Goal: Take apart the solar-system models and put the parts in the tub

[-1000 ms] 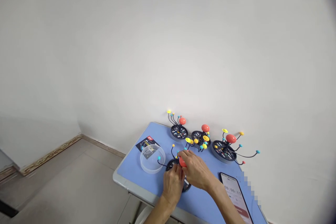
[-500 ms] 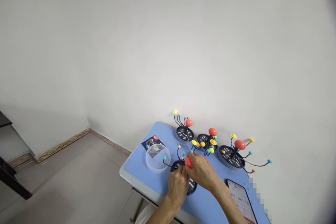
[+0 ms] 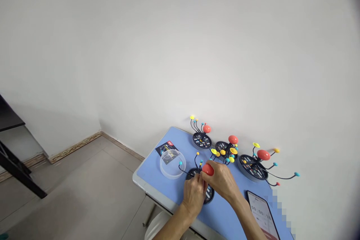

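My left hand (image 3: 193,195) and my right hand (image 3: 222,182) meet over a model solar system on a round black base (image 3: 209,195), which is partly hidden under them. My right fingers press against its red-orange ball (image 3: 208,169). My left fingers pinch in close beneath that ball, among the thin black wires, and the exact contact is hidden. A cyan bead (image 3: 180,163) and a yellow bead (image 3: 197,153) stand up on wires beyond my left hand.
Three similar models (image 3: 226,149) stand along the far side of the blue table (image 3: 149,180). A clear plastic tub (image 3: 171,163) sits on a black card (image 3: 168,149) at left. A phone (image 3: 261,213) showing a timer lies at the right.
The whole scene has shifted right in the view as my head turned. Both hands stay on the model, and the red-orange ball shows a little more between them.
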`<state>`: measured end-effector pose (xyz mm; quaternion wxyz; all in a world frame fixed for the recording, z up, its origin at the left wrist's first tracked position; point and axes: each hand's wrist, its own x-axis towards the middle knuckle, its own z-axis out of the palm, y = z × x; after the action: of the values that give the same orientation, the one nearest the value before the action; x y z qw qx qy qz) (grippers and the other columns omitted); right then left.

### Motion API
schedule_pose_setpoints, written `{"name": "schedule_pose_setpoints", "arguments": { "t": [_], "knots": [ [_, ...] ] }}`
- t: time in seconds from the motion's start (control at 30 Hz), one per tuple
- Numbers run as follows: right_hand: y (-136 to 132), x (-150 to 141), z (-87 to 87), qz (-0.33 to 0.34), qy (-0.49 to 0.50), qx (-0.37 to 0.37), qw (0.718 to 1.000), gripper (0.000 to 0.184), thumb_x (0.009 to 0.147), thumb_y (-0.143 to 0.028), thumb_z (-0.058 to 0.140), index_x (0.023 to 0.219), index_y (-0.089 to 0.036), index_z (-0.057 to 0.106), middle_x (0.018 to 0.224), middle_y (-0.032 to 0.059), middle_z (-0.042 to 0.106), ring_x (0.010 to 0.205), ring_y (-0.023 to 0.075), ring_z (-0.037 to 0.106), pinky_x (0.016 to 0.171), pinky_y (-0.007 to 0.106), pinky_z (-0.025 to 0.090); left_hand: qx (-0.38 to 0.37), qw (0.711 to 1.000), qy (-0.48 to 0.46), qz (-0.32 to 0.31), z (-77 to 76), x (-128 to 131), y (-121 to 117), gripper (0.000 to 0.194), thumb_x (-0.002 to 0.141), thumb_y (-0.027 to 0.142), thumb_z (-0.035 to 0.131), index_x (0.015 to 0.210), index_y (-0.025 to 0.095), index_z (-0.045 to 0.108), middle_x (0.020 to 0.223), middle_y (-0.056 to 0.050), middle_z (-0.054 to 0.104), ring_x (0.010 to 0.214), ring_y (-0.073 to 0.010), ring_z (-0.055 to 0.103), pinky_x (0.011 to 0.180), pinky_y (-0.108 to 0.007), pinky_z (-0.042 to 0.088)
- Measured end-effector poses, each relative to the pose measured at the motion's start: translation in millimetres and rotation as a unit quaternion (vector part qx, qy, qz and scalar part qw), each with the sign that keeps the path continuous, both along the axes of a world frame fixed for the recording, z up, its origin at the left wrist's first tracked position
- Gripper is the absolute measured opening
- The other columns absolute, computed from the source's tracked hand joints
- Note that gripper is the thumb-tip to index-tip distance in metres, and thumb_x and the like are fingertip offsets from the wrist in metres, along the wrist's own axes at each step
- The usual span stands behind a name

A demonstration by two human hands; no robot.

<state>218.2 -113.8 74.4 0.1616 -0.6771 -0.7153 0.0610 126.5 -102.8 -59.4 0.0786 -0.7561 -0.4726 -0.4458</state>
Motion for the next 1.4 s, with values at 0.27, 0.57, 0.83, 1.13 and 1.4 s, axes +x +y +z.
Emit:
{"name": "schedule_pose_setpoints", "arguments": {
  "t": [0.27,0.57,0.83,1.13,1.4],
  "knots": [
    [5,5,4.3,0.023,0.004,-0.023,0.999,0.008,0.075,-0.021,0.054,0.067,-0.020,0.054,0.063,-0.0014,0.055,0.058,0.0118,0.042,0.057,0.024,0.025,0.014,1.000,-0.012,-0.001,1.1,0,0,0.017,0.095,0.018,0.048,0.086,0.017,0.062,0.068,-0.003,0.065,0.054,-0.0172,0.064,0.046,-0.026,0.048],
    [-3,4,5.4,0.053,-0.023,-0.034,0.998,0.013,0.079,-0.018,0.049,0.084,-0.019,0.061,0.079,0.0026,0.061,0.068,0.0149,0.053,0.062,0.024,0.031,-0.037,0.999,-0.001,-0.027,4.5,0,-1,0.016,0.093,0.011,0.051,0.084,0.018,0.062,0.071,-0.003,0.066,0.057,-0.0174,0.065,0.045,-0.026,0.045],
    [-5,9,-3.0,0.056,-0.047,-0.011,0.997,0.026,0.084,-0.024,0.050,0.105,-0.020,0.065,0.092,0.0068,0.069,0.082,0.0210,0.064,0.069,0.028,0.040,-0.057,0.998,-0.002,-0.027,8.4,0,-4,0.015,0.093,0.014,0.052,0.085,0.019,0.064,0.072,-0.003,0.068,0.056,-0.0169,0.065,0.043,-0.026,0.042],
    [-2,29,-14.5,0.178,-0.009,0.047,0.983,0.041,0.082,-0.021,0.043,0.116,-0.024,0.065,0.119,0.0089,0.068,0.104,0.0235,0.067,0.084,0.034,0.053,-0.064,0.998,-0.011,-0.019,4.8,5,-4,0.013,0.092,0.018,0.053,0.083,0.018,0.064,0.071,-0.004,0.067,0.055,-0.0171,0.063,0.042,-0.027,0.041],
    [4,34,16.4,0.130,0.071,0.083,0.986,0.042,0.085,-0.044,0.048,0.117,-0.022,0.066,0.116,0.0123,0.068,0.102,0.0283,0.066,0.087,0.042,0.053,-0.093,0.996,0.004,-0.007,8.2,9,-6,0.014,0.092,0.021,0.057,0.083,0.016,0.065,0.072,-0.005,0.069,0.059,-0.0192,0.066,0.043,-0.028,0.042]
  ]
}}
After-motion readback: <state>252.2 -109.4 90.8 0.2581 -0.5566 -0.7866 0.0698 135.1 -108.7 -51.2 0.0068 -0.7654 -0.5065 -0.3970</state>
